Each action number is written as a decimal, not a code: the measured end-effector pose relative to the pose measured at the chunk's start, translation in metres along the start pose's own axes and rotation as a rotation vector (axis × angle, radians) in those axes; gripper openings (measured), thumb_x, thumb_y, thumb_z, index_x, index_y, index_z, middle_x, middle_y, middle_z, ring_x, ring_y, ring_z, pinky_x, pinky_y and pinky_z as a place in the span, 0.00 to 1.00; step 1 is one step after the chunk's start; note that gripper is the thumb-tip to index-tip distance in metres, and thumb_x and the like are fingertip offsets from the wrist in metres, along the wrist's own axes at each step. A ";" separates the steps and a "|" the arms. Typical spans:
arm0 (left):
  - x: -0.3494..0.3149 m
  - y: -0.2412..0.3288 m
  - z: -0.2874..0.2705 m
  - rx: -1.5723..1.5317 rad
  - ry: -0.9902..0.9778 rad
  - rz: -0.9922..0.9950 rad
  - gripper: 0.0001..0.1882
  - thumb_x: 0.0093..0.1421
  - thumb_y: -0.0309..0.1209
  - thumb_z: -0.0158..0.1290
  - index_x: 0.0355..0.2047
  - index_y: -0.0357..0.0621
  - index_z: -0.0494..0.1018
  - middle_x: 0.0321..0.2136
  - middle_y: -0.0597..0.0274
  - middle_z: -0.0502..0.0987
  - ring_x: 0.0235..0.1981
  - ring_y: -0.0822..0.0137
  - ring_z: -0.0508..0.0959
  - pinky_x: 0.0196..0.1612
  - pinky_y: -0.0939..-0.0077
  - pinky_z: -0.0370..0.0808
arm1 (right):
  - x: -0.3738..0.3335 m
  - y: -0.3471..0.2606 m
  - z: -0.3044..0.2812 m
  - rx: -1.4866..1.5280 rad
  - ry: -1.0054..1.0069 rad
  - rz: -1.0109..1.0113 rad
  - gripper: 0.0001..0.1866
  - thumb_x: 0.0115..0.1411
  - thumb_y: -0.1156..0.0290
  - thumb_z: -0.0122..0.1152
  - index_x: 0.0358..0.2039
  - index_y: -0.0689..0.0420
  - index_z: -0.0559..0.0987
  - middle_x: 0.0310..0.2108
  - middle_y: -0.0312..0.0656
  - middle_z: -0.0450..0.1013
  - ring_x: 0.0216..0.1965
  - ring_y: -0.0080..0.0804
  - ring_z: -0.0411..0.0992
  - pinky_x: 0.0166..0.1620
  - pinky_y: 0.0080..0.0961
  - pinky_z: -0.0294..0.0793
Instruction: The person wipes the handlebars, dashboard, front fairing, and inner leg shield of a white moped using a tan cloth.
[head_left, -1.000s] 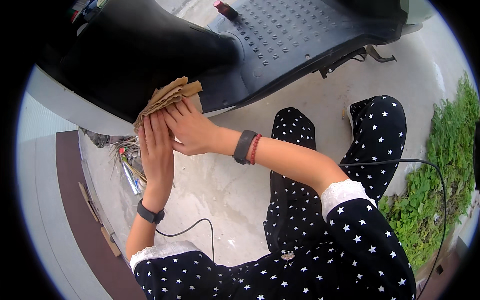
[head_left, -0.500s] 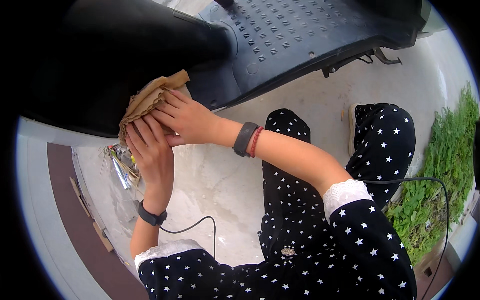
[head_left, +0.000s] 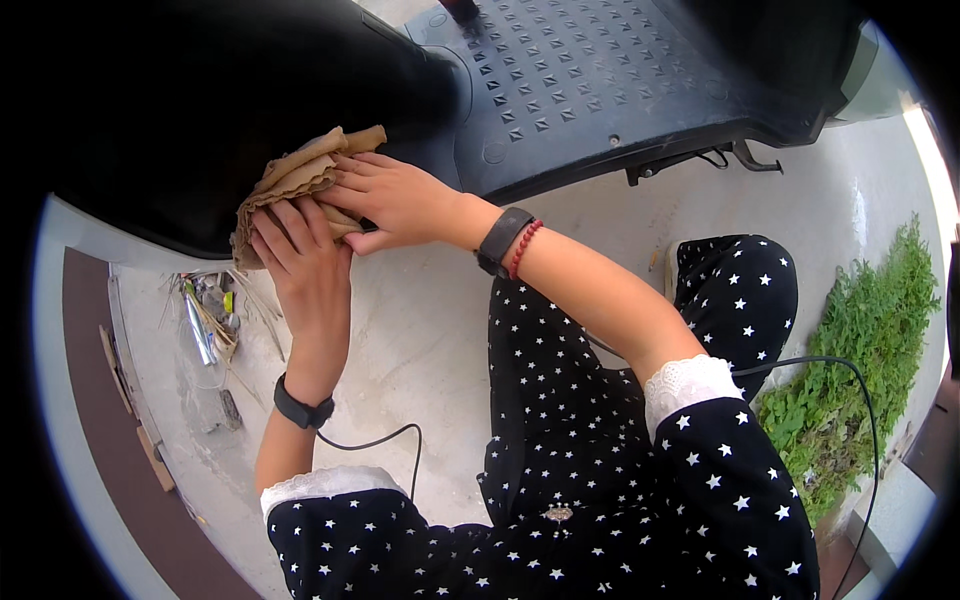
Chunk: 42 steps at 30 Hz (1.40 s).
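A crumpled brown cloth (head_left: 290, 182) with wavy edges lies against the glossy black front panel (head_left: 200, 130) of a scooter. My left hand (head_left: 300, 245) holds its lower part, fingers laid over the folds and fingertips partly tucked out of sight. Just right of it, my right hand (head_left: 385, 200) grips the cloth's right side, with the thumb below and the fingers pressed on the bunched fabric. The two hands are side by side, close together. Beside the panel runs the scooter's dark, studded footboard (head_left: 560, 90).
A kickstand (head_left: 755, 160) juts from under the footboard. Litter and dry stalks (head_left: 210, 320) lie on the concrete floor (head_left: 400, 350) at left. Green plants (head_left: 850, 350) grow at right. Thin black cables (head_left: 870, 400) hang near both arms. My bent legs (head_left: 560, 400) are below the scooter.
The view has shifted slightly, so the scooter and floor appear moved. Both hands stay on the cloth against the panel, with the right hand's fingers slightly repositioned.
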<state>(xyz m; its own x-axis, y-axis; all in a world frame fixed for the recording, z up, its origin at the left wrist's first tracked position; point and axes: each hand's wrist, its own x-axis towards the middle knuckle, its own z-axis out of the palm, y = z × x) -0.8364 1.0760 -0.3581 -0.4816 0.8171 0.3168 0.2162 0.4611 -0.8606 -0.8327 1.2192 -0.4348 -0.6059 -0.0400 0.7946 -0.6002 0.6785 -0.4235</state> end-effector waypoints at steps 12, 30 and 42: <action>0.019 0.049 0.014 -0.009 -0.085 -0.040 0.37 0.49 0.56 0.50 0.50 0.37 0.67 0.50 0.49 0.63 0.54 0.50 0.63 0.58 0.58 0.61 | -0.015 0.032 -0.018 -0.122 -0.260 0.113 0.24 0.51 0.57 0.57 0.49 0.51 0.72 0.53 0.41 0.66 0.57 0.38 0.61 0.58 0.32 0.61; 0.050 0.092 0.028 -0.285 -0.080 0.213 0.29 0.50 0.47 0.51 0.45 0.36 0.71 0.47 0.52 0.65 0.52 0.51 0.62 0.58 0.56 0.57 | -0.053 0.044 -0.023 -0.324 -0.121 0.237 0.17 0.47 0.65 0.56 0.37 0.59 0.75 0.40 0.41 0.70 0.45 0.39 0.66 0.52 0.32 0.65; 0.086 0.128 0.069 -0.770 -0.060 0.474 0.25 0.39 0.41 0.62 0.36 0.39 0.74 0.39 0.59 0.69 0.46 0.58 0.66 0.49 0.66 0.63 | -0.061 0.096 -0.040 -0.317 -0.497 0.460 0.21 0.37 0.61 0.60 0.32 0.58 0.75 0.39 0.42 0.72 0.46 0.44 0.67 0.50 0.35 0.67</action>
<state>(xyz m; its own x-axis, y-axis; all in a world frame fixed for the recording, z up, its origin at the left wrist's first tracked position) -0.9087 1.1812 -0.4683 -0.2359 0.9708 -0.0423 0.9011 0.2023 -0.3836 -0.8322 1.3162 -0.5062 -0.9693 0.0231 0.2447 -0.0952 0.8825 -0.4606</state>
